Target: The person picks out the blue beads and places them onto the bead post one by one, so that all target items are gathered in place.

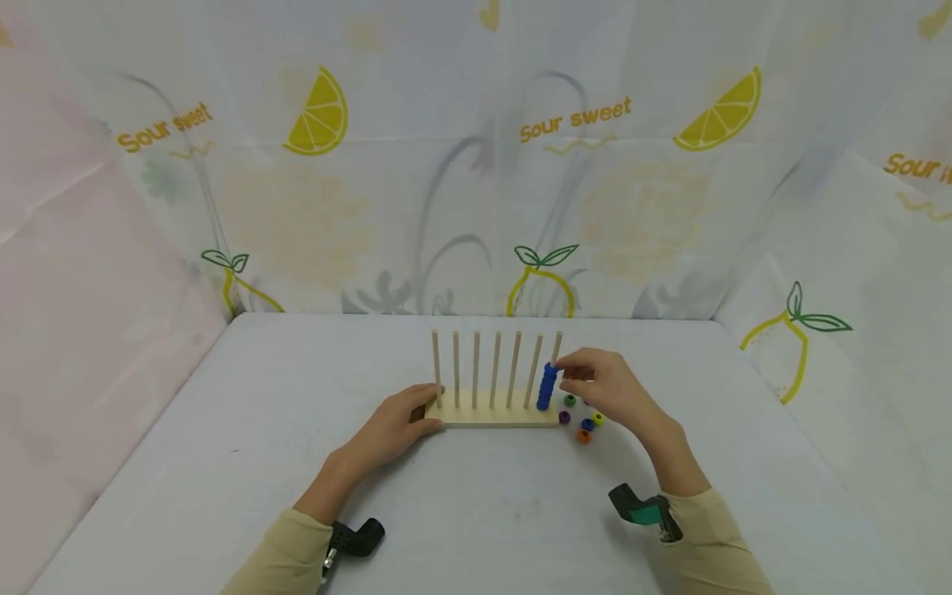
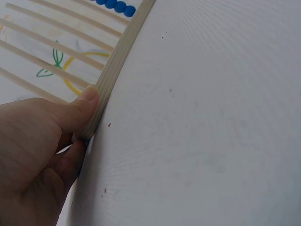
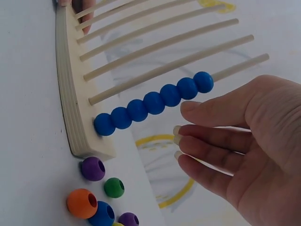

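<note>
A wooden peg stand (image 1: 491,411) with a row of upright dowels sits on the table. My left hand (image 1: 394,426) grips the left end of its base, thumb (image 2: 87,96) laid along the edge and fingers curled around the end. Several blue beads (image 3: 154,103) are stacked on the rightmost dowel (image 3: 242,67), whose top stays bare above them. Beside the upper part of that stack is my right hand (image 1: 604,384), thumb (image 3: 202,110) close to the beads and fingers loosely bent. No bead shows between its thumb and fingertips.
Loose beads lie on the table by the stand's right end, among them an orange bead (image 3: 81,203), a green bead (image 3: 114,187) and a purple bead (image 3: 93,168). The white tabletop (image 1: 260,479) meets a hanging printed cloth (image 1: 416,207) at the back.
</note>
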Available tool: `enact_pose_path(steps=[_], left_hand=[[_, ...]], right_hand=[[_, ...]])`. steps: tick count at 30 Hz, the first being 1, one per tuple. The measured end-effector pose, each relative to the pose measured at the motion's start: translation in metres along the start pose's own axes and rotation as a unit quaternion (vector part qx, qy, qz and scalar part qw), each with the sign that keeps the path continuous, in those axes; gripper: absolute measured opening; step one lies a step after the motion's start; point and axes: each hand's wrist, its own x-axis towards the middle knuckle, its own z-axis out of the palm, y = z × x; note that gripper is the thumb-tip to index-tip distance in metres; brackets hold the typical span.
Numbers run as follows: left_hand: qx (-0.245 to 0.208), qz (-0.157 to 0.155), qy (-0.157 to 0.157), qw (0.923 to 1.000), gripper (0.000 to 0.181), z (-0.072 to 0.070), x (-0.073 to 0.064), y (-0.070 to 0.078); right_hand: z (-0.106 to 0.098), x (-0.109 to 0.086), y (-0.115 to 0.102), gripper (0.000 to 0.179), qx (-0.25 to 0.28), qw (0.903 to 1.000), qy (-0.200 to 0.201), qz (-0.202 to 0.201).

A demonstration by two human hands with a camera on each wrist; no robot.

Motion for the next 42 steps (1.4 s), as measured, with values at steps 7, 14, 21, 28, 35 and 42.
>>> enact_pose_path(steps=[7, 14, 21, 28, 35, 42], left_hand=[[-0.001, -0.003, 0.001, 1.0, 0.057, 0.003, 0.001, -0.002], [-0.004, -0.002, 0.003, 1.0, 0.059, 0.002, 0.001, -0.001], [-0.006, -0.004, -0.001, 1.0, 0.06, 0.001, 0.002, 0.002], [-0.003, -0.005, 0.0, 1.0, 0.059, 0.0, 0.001, 0.002], [0.0, -0.003, 0.003, 1.0, 0.056, 0.0, 0.001, 0.001], [-0.005, 0.005, 0.001, 1.0, 0.055, 0.0, 0.0, 0.0]], right_hand=[[-0.002, -0.002, 0.011, 0.023, -0.01, 0.9997, -0.021, 0.0], [-0.003, -0.001, 0.027, 0.021, -0.019, 0.9985, -0.05, -0.01], [-0.005, -0.005, 0.04, 0.02, 0.006, 0.9961, -0.088, -0.01], [-0.008, -0.006, 0.045, 0.024, 0.022, 0.991, -0.132, -0.003], [-0.008, -0.007, 0.047, 0.031, 0.018, 0.985, -0.171, -0.008], [-0.006, -0.007, 0.048, 0.031, 0.021, 0.9838, -0.178, -0.002]])
